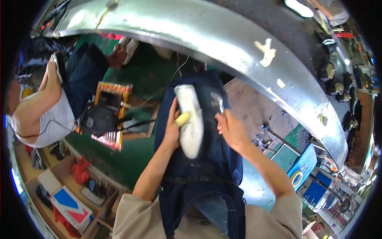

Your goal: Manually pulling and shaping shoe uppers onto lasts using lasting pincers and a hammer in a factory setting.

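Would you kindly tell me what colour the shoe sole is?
The flat shoe sole is white, clearest in the head view.

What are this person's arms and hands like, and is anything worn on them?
Both forearms are bare, and so are the left hand and the right hand: no gloves, watch or rings that I can see. Loose beige short sleeves end near the elbows. A dark blue apron hangs between the arms.

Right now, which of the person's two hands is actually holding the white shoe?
The left hand: it grips the white shoe from its left side, with a yellow piece at the fingers. The right hand sits beside the shoe on the dark apron.
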`<state>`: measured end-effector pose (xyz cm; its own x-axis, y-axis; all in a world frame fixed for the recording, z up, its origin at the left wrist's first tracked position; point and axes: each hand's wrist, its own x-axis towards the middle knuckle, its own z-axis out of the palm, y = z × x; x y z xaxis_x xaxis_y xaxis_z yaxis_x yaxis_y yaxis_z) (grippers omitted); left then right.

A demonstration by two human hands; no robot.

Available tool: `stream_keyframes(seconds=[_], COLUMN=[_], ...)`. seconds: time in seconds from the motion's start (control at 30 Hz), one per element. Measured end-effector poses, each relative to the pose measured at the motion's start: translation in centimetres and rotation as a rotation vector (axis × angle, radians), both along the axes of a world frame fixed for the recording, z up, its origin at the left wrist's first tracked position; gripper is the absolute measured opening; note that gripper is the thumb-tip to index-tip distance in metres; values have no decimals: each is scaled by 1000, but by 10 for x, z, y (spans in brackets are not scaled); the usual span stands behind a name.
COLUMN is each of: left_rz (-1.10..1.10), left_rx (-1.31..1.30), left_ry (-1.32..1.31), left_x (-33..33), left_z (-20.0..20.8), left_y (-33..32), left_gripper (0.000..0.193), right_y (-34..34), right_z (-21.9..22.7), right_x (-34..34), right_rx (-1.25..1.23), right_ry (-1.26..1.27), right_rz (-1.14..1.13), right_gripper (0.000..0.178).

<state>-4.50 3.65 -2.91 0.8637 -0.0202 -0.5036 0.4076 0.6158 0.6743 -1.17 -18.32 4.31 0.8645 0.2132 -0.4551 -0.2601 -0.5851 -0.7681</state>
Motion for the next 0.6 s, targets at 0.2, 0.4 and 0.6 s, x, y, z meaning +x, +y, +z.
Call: stream_keyframes(seconds=[0.2, 0.4, 0.6], left_rz=[-700, -753, 197], left_rx=[437, 743, 545], left_ry=[-323, 18, 32], left_x=[-20, -119, -50], left_z=[54, 92, 64], left_y=[72, 141, 68], left_gripper=[80, 79, 57], right_y=[-6, 8, -62], right_z=[-23, -42, -80], right_x=[-12, 1, 11], right_rx=[54, 170, 279], right_ry=[0, -68, -53], right_rz=[-121, 32, -179], right_gripper=[34, 34, 33])
